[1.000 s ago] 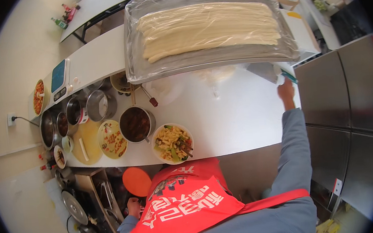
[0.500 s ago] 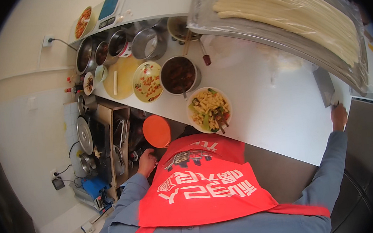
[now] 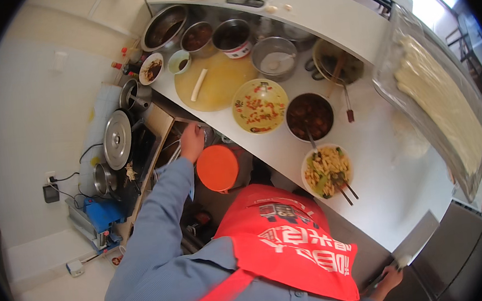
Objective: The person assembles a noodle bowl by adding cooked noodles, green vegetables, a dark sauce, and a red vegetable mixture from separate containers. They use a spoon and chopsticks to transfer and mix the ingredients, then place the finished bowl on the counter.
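Observation:
My right hand (image 3: 390, 280) grips the pale handle of a cleaver (image 3: 416, 239). Its broad grey blade slants up beside the near right corner of the white counter. On the other side, my left hand (image 3: 192, 142) is raised just off the counter's front edge, its fingers curled in with nothing visible in them. An orange round lid (image 3: 217, 168) sits below that hand. Beyond it on the counter lies a round yellow cutting board (image 3: 217, 83) with a short white stick of dough (image 3: 199, 85).
Along the counter stand a patterned bowl of chopped red bits (image 3: 260, 106), a pot of dark stew (image 3: 310, 117) and a bowl of noodle-like food (image 3: 328, 170) with chopsticks. Plastic-covered dough strips (image 3: 439, 102) fill a tray at right. A shelf with a pot lid (image 3: 118, 139) stands left.
My right hand has lifted the cleaver off the counter and brought it down past the near right corner. My left hand has risen toward the counter edge, and the view has turned left.

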`<action>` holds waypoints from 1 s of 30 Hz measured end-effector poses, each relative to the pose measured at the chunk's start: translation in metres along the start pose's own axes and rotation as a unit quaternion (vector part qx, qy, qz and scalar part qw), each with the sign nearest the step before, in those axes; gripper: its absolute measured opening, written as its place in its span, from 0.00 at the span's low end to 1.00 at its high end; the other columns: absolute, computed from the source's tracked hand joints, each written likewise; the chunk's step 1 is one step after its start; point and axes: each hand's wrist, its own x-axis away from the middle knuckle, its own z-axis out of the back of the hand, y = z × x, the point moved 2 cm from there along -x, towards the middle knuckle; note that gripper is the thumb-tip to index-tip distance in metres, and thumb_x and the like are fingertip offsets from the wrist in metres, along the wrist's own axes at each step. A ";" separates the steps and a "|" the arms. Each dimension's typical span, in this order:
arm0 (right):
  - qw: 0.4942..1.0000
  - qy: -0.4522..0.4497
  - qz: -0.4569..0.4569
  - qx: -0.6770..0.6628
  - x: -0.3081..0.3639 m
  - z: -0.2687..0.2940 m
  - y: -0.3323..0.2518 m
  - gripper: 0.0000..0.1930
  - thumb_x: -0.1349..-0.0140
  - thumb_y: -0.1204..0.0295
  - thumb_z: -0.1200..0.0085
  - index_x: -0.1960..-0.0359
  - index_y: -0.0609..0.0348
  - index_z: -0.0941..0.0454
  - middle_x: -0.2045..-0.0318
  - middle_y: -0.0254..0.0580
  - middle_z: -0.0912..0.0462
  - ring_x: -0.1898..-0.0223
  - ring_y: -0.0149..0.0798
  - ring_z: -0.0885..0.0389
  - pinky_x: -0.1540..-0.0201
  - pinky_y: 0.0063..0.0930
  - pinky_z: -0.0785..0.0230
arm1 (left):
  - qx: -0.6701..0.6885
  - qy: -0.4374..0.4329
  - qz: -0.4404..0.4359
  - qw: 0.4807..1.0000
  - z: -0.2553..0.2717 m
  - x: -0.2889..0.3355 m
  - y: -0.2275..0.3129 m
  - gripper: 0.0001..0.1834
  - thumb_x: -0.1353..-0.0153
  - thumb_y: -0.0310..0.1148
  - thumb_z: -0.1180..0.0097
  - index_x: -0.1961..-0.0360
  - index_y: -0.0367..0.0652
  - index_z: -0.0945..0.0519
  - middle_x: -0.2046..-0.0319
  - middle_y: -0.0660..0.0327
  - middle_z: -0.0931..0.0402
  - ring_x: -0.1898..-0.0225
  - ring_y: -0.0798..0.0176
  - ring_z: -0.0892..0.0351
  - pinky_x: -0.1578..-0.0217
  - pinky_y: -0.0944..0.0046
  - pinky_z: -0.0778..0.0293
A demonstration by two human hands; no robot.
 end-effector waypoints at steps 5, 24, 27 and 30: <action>0.995 -0.072 0.067 -0.032 0.161 -0.025 -0.160 0.08 0.45 0.72 0.47 0.75 0.66 0.23 0.81 0.37 0.26 0.79 0.33 0.30 0.76 0.27 0.41 | -0.001 0.126 -0.101 0.987 -0.021 -0.120 0.002 0.13 0.39 0.31 0.40 0.55 0.37 0.20 0.61 0.48 0.21 0.56 0.39 0.22 0.55 0.45 0.25; 0.756 -0.407 0.432 0.277 0.376 -0.534 -0.457 0.06 0.34 0.73 0.47 0.65 0.63 0.27 0.74 0.59 0.19 0.71 0.64 0.19 0.68 0.54 0.27 | 0.113 0.021 -0.165 0.980 -0.034 -0.143 -0.045 0.18 0.45 0.22 0.36 0.51 0.39 0.18 0.57 0.51 0.22 0.54 0.44 0.23 0.54 0.52 0.24; 0.736 -0.412 0.446 0.300 0.387 -0.570 -0.445 0.06 0.36 0.73 0.46 0.65 0.64 0.28 0.74 0.60 0.19 0.71 0.62 0.17 0.67 0.52 0.24 | 0.174 0.082 -0.198 0.961 -0.040 -0.148 -0.038 0.12 0.47 0.19 0.36 0.60 0.38 0.18 0.60 0.54 0.21 0.59 0.46 0.22 0.59 0.53 0.23; 0.724 -0.413 0.448 0.322 0.392 -0.583 -0.439 0.06 0.38 0.74 0.45 0.65 0.64 0.28 0.74 0.59 0.19 0.72 0.60 0.17 0.68 0.50 0.23 | 0.193 0.068 -0.199 0.959 -0.046 -0.152 -0.040 0.13 0.48 0.16 0.37 0.60 0.38 0.17 0.60 0.54 0.20 0.58 0.46 0.21 0.59 0.54 0.22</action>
